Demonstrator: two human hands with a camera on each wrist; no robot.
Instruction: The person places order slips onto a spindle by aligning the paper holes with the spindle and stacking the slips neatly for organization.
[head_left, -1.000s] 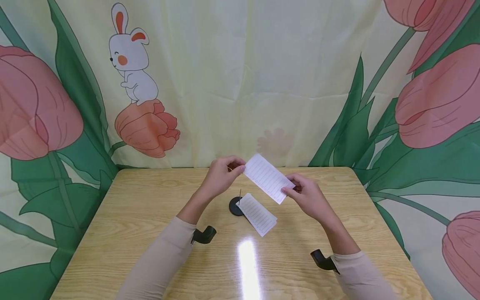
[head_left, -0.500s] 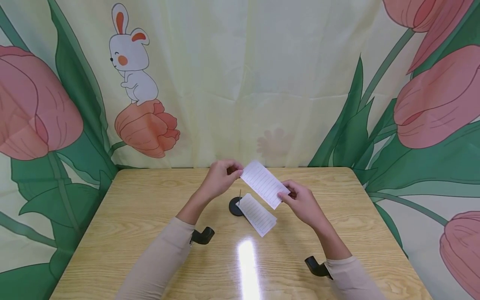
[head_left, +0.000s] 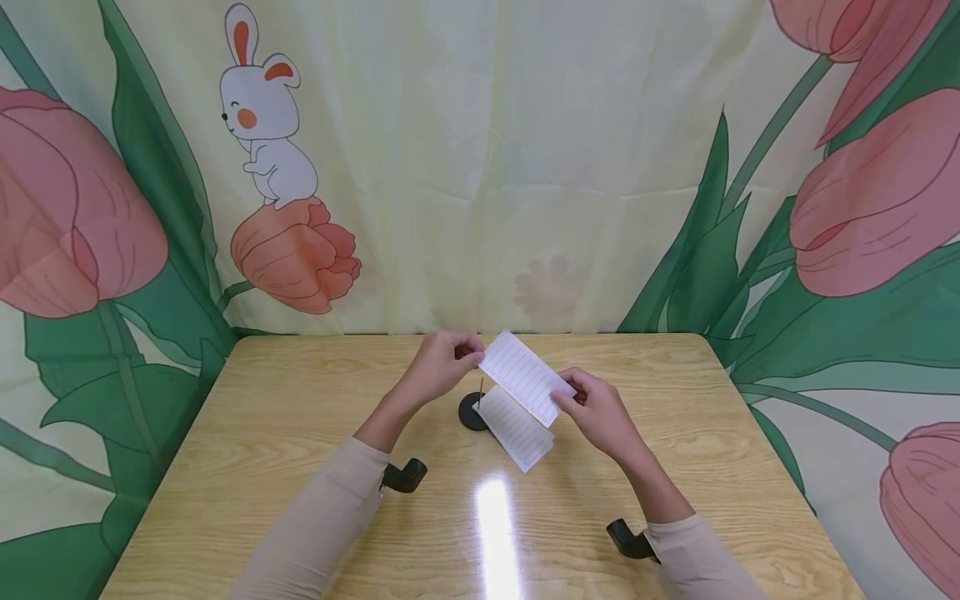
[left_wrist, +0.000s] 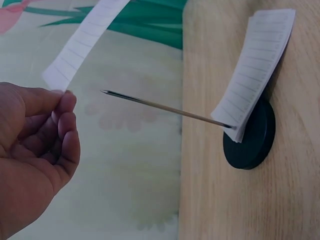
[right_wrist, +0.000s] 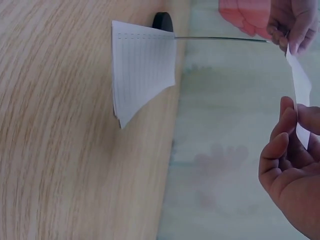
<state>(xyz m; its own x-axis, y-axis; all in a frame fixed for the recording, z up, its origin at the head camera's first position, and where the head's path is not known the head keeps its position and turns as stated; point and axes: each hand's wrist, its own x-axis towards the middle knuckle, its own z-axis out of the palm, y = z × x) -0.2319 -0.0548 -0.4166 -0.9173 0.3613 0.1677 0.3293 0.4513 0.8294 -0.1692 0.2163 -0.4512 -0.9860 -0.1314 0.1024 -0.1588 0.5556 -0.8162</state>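
Note:
A lined paper slip (head_left: 525, 375) is stretched between my two hands above the table. My left hand (head_left: 442, 364) pinches its left corner between thumb and forefinger; in the left wrist view that hand (left_wrist: 37, 145) has its other fingers curled. The slip's right end is pinched by my right hand (head_left: 600, 408), also seen in the right wrist view (right_wrist: 295, 165). Below stands a receipt spike with a round black base (left_wrist: 250, 140) and an upright metal needle (left_wrist: 160, 106). Several lined slips (left_wrist: 260, 65) are pierced near one corner and sit low on the needle, the tip of which is bare.
The spike stands on a wooden table (head_left: 300, 417) with a bright light reflection near its front. Behind the table hangs a curtain (head_left: 450, 167) printed with tulips and a rabbit. Each wrist carries a black camera mount (head_left: 405, 475).
Both hands have lowered the slip toward the spike and shifted it slightly left. It now overlaps the pierced slips in the head view. The spike has stayed in place.

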